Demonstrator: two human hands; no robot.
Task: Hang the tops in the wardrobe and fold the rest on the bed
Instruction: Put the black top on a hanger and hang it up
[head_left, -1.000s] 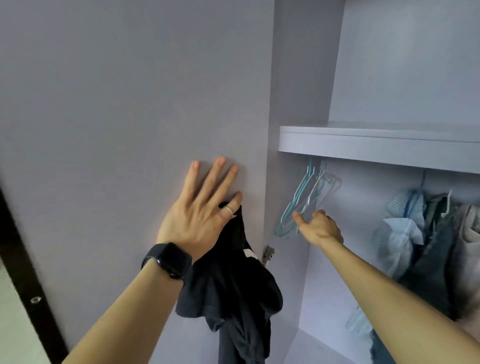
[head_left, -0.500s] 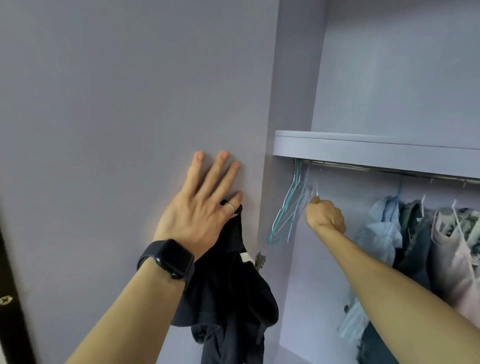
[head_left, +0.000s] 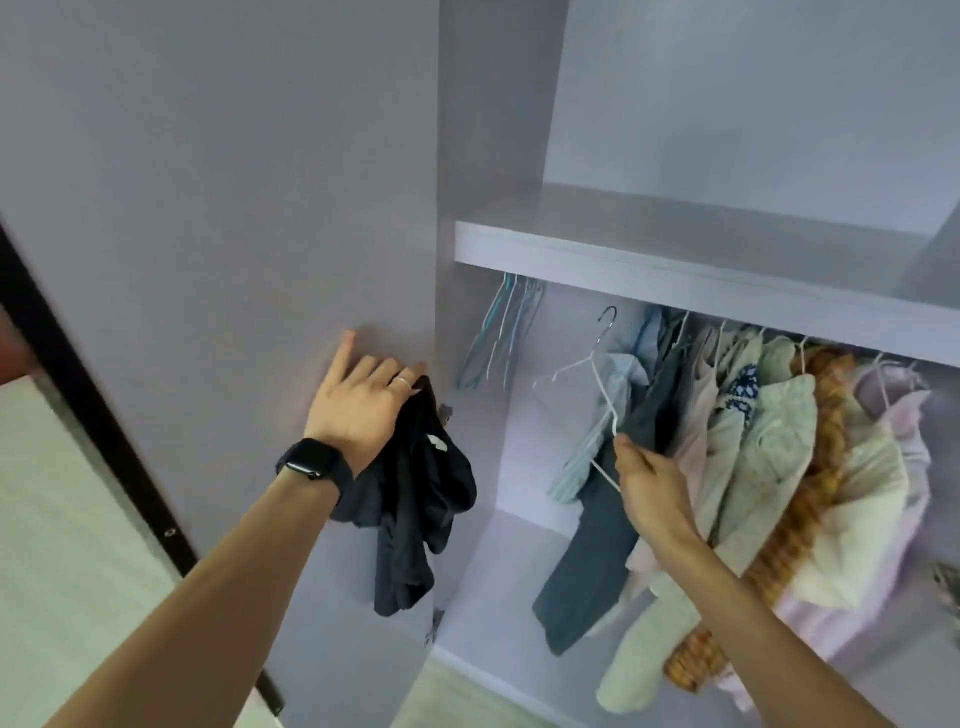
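One dark top (head_left: 415, 493) dangles from our left grip (head_left: 363, 400), pinched against the wardrobe door (head_left: 234, 208), while our right grip (head_left: 649, 483) clasps a white hanger (head_left: 592, 384) below the shelf (head_left: 675, 275) (other clothes (head_left: 769, 431) already hang there) — so we judge the hanging and any folding not yet done.

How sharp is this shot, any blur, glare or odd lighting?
Head view: soft overall, motion blur smears the black door edge at left; the white hanger in the right hand is thin but readable. Head view lighting is even and diffuse, no glare, mild shade under the shelf; the wide lens slants straight lines.
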